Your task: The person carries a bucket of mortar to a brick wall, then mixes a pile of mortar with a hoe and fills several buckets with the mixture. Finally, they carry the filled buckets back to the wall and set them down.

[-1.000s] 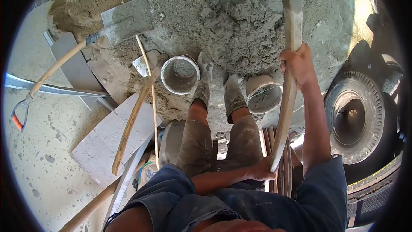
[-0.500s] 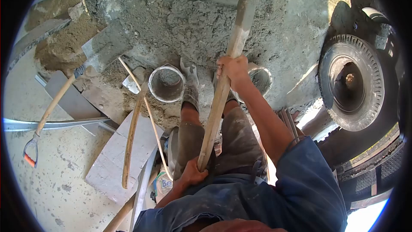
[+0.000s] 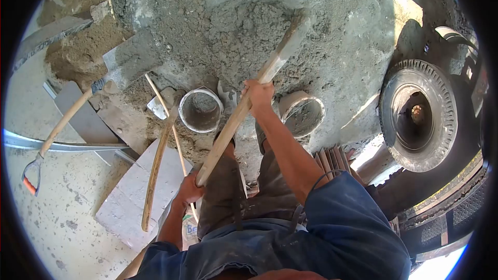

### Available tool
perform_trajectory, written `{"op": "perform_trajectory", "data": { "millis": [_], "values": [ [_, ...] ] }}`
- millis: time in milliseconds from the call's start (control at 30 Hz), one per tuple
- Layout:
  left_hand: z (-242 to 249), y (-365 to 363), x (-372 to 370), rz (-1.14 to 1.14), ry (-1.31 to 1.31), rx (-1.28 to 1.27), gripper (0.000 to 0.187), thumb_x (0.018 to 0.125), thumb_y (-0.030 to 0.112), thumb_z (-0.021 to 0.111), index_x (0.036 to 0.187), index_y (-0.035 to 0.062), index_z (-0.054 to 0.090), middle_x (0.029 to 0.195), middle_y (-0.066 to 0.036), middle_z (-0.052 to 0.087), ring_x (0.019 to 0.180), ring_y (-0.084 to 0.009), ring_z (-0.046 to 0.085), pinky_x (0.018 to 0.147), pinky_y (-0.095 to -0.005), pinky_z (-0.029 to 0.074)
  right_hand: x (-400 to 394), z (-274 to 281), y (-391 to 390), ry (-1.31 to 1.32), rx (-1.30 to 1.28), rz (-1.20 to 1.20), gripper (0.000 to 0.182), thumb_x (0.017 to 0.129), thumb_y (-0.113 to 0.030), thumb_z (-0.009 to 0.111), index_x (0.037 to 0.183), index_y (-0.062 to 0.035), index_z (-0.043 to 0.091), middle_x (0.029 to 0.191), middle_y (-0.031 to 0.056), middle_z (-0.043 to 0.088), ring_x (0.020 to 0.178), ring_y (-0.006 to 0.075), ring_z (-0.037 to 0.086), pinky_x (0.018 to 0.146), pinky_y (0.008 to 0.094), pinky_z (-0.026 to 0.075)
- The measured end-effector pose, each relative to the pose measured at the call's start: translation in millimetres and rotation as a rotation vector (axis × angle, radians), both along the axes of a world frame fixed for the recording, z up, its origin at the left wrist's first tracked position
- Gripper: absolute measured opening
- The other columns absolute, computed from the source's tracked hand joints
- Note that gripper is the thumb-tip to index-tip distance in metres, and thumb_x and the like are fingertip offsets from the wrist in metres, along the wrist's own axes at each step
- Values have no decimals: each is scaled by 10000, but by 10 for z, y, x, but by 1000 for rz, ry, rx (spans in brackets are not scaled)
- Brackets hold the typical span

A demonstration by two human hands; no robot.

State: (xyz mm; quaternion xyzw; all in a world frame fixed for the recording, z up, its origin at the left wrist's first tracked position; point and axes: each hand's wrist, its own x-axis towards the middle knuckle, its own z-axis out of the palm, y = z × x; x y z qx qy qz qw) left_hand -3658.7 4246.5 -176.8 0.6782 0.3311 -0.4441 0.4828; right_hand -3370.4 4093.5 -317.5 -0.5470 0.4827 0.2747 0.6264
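A long wooden-handled hoe (image 3: pixel 228 128) slants across my body, its far end down at the wet grey mortar (image 3: pixel 244 23); its blade is not clearly visible there. My right hand (image 3: pixel 258 96) is closed around the middle of the handle. Lower down, near my left thigh, my left hand (image 3: pixel 191 187) grips the butt end. Mortar-smeared buckets stand on both sides of my feet: a left bucket (image 3: pixel 182 113) and a right bucket (image 3: pixel 286 105), both open at the top.
A shovel (image 3: pixel 67 117) lies at the left, its blade on the mortar's edge. Another wooden handle (image 3: pixel 155 176) and a thin stick cross a pale board (image 3: pixel 122 197). A vehicle tyre (image 3: pixel 447 114) stands at the right, near stacked ridged pieces (image 3: pixel 332 159).
Both hands have swung left with the hoe, which now leans more. Its far end has dropped lower in view, and the blade seen before no longer shows clearly.
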Motion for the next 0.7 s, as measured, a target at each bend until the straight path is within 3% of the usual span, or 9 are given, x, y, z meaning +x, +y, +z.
{"op": "perform_trajectory", "data": {
  "millis": [67,200,267,333,400,433,467,667,700],
  "values": [
    [258,225,-107,124,150,-46,257,630,44,569,885,32,593,647,-62,559,595,-149,546,556,-284,426,-494,373,-22,-122,189,-38,158,734,1,630,799,-7,487,650,95,544,492,194,555,469,329,471],
    [944,438,-598,-98,59,84,93,606,34,561,691,67,548,577,-32,495,561,-97,487,535,-285,410,-802,1419,-45,-41,200,-28,177,740,-11,640,818,-10,481,659,91,549,506,196,567,514,328,485],
    [1507,358,-444,-43,150,53,113,595,46,554,706,62,565,581,-39,497,579,-83,483,541,-289,412,-833,1535,-65,8,203,-38,168,741,-8,635,812,-5,484,650,90,542,498,198,560,509,330,484],
    [1609,291,-475,37,195,10,172,587,58,546,752,48,592,598,-47,522,594,-92,497,548,-293,415,-713,1281,-30,72,197,-39,143,745,-3,621,795,0,487,627,86,519,481,202,545,501,336,481],
    [1266,18,412,-24,257,7,222,627,67,541,831,-5,593,613,-40,538,598,-109,493,558,-304,423,-198,555,-20,182,223,-4,119,757,-8,599,765,-2,481,589,80,471,452,202,508,463,346,458],
    [1033,-100,643,-35,366,-10,350,622,70,580,956,-31,596,711,-156,597,664,-195,557,628,-320,460,29,120,-14,282,190,34,111,764,-11,591,757,-3,480,591,79,468,441,194,485,428,344,434],
    [921,-278,789,52,336,-49,359,630,80,590,969,-38,589,718,-150,603,672,-205,565,633,-324,463,247,-6,-27,212,117,87,96,761,-6,595,734,12,505,595,78,482,440,188,473,408,346,419],
    [220,-892,1128,120,39,-121,407,650,86,613,1043,-10,564,796,-153,613,698,-235,594,652,-338,472,1255,354,-421,-194,-15,245,86,700,41,595,723,70,518,582,109,510,417,193,503,381,330,438],
    [33,-917,1245,109,-19,-125,412,645,72,612,1047,-6,563,805,-162,609,696,-239,594,653,-338,471,1494,397,-488,-235,-79,299,74,754,4,579,721,48,530,583,98,516,451,194,503,414,337,445]
  ]
}}
